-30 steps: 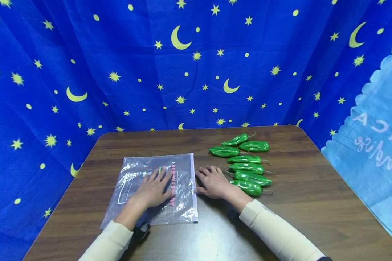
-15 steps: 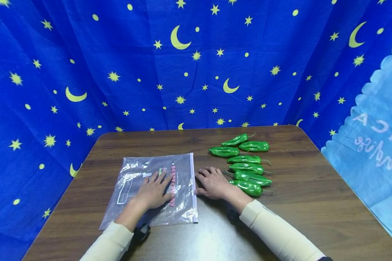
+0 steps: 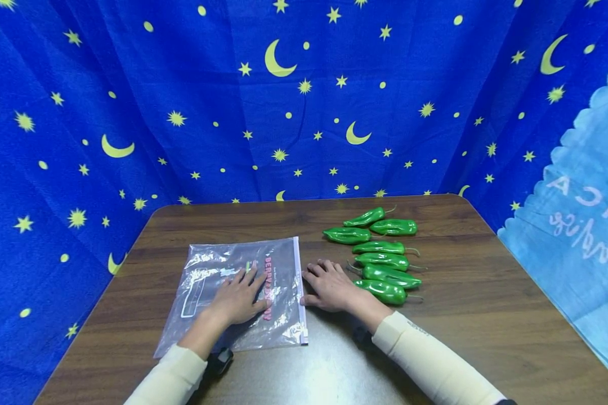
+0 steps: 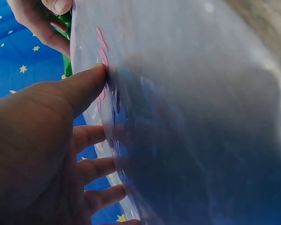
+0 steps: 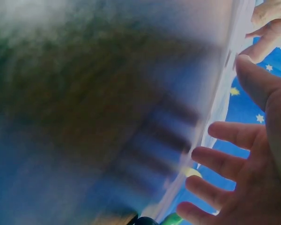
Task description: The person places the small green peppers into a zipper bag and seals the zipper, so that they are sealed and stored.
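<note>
A clear plastic zipper bag (image 3: pixel 284 281) with pink lettering lies flat on the table, its whitish zip edge (image 3: pixel 300 292) facing right. My left hand (image 3: pixel 237 299) rests on the bag with fingers spread. In the left wrist view the left fingertips (image 4: pixel 96 79) touch the film. My right hand (image 3: pixel 330 288) lies just right of the zip edge, fingers extended, with the thumb at that edge. Close beside the right wrist sits the nearest green pepper (image 3: pixel 385 292), its left tip partly hidden by the hand.
Several more green peppers, among them a pepper (image 3: pixel 395 227) at the back, lie in a loose column right of the bag. A brown wooden table (image 3: pixel 466 315) carries everything. Behind it hangs a blue curtain (image 3: pixel 324 101) with stars and moons; a light blue cloth (image 3: pixel 577 185) hangs at right.
The bag and my left hand have shifted very slightly left. My right hand stays almost in place beside the zip edge. The peppers have not moved.
</note>
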`<state>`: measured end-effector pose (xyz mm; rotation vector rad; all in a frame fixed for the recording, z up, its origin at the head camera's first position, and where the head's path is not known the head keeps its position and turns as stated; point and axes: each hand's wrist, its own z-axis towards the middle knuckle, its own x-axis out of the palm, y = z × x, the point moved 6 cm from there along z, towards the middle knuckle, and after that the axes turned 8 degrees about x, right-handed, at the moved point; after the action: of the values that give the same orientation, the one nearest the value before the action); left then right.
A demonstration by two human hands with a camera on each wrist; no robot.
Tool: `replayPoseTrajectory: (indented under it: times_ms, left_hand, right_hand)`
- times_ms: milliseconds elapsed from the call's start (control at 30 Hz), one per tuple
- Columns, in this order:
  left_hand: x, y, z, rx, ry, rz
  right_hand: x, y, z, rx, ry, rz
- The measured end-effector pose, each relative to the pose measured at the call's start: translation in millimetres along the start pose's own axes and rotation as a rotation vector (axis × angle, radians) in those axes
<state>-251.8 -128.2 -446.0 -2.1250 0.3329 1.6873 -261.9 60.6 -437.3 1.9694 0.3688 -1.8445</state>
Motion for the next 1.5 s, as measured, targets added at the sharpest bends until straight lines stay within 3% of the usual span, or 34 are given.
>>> replayPoseTrajectory:
  times_ms: [633, 800, 1067, 1300, 1500]
  left_hand:
    - [2.8, 2.1, 1.2, -0.013, -0.01, -0.008]
    - [0.7, -0.6, 2.1, 0.025, -0.092, -0.042]
    - [-10.7, -12.1, 6.6, 0.123, -0.274, -0.207]
    - [-9.2, -22.1, 13.5, 0.169, -0.301, -0.259]
    - [-9.8, -29.5, 17.3, 0.165, -0.31, -0.271]
  right_hand:
    - [-5, 14, -3.8, -0.099, -0.033, 0.042]
    - [-4, 13, -3.8, -0.112, -0.044, 0.038]
    - [-5, 13, -4.1, -0.116, -0.046, 0.047]
    - [-3, 12, -3.1, -0.108, -0.014, 0.046]
    - [-4, 13, -3.9, -0.119, -0.003, 0.067]
